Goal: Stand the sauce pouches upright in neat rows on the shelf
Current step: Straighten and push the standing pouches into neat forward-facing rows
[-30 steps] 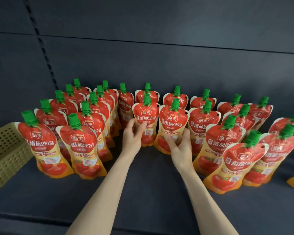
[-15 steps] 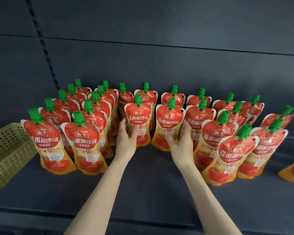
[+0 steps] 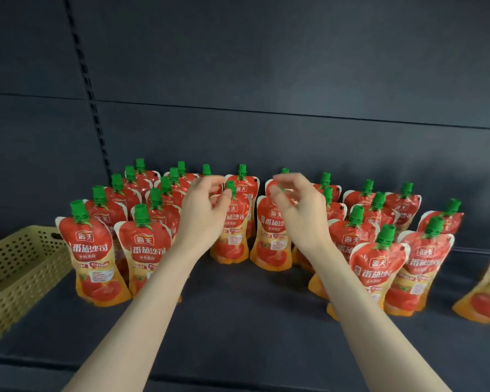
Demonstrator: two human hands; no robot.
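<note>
Several red and orange sauce pouches with green caps stand upright in rows on the dark shelf (image 3: 238, 321). My left hand (image 3: 204, 213) is raised to the top of one middle pouch (image 3: 232, 236), with thumb and forefinger pinching its green cap. My right hand (image 3: 300, 213) curls its fingers round the cap of the neighbouring pouch (image 3: 275, 244), mostly hiding that cap. Both pouches stand upright side by side, in front of the back row. The hands are blurred.
A perforated yellow basket (image 3: 17, 267) sits at the left end of the shelf. Pouch rows reach forward on the left (image 3: 94, 250) and right (image 3: 376, 273). One pouch (image 3: 487, 292) leans at the far right edge. The back panel rises just behind the rows.
Both hands left the sides of the two middle pouches and rose to their green caps. Those pouches now stand a little further back. The camera moved closer.
</note>
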